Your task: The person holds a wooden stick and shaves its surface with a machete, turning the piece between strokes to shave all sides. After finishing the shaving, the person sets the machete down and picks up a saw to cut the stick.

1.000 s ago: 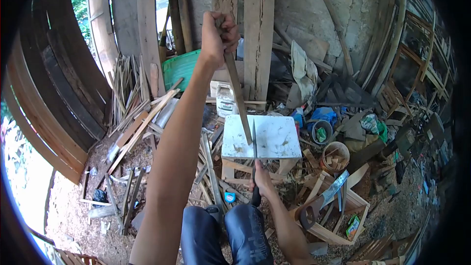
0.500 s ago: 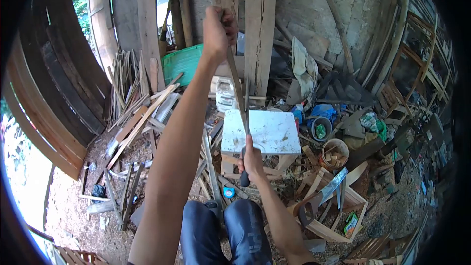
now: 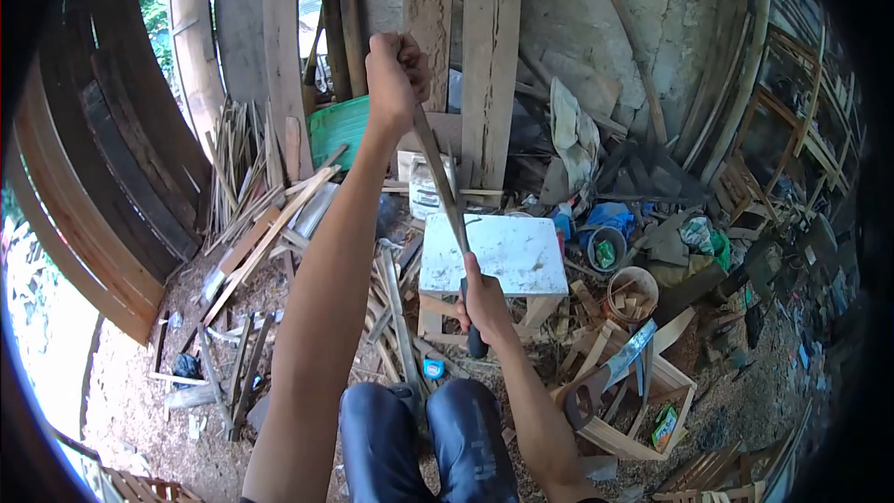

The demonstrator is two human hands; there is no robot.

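Observation:
High in front of me, my left hand [image 3: 399,79] is closed around the upper end of a thin wooden strip [image 3: 431,151], which slants down to the right. My right hand [image 3: 486,305] grips the black handle [image 3: 477,345] of a long-bladed knife, thumb pointing up. The blade lies along the lower part of the strip, so the two are hard to tell apart there. Behind and below them stands a small stool with a scuffed white top [image 3: 507,256].
A blue tape measure [image 3: 433,369] lies between my knees and the stool. On the right, a handsaw [image 3: 596,389] rests on an open wooden box [image 3: 684,382], near a bucket of wood offcuts [image 3: 633,291]. Wood strips [image 3: 270,242] are heaped at left; shavings cover the ground.
My left hand has come down and slightly left with the strip. The knife blade, earlier visible apart from the strip, now lines up with it. My right hand has barely shifted.

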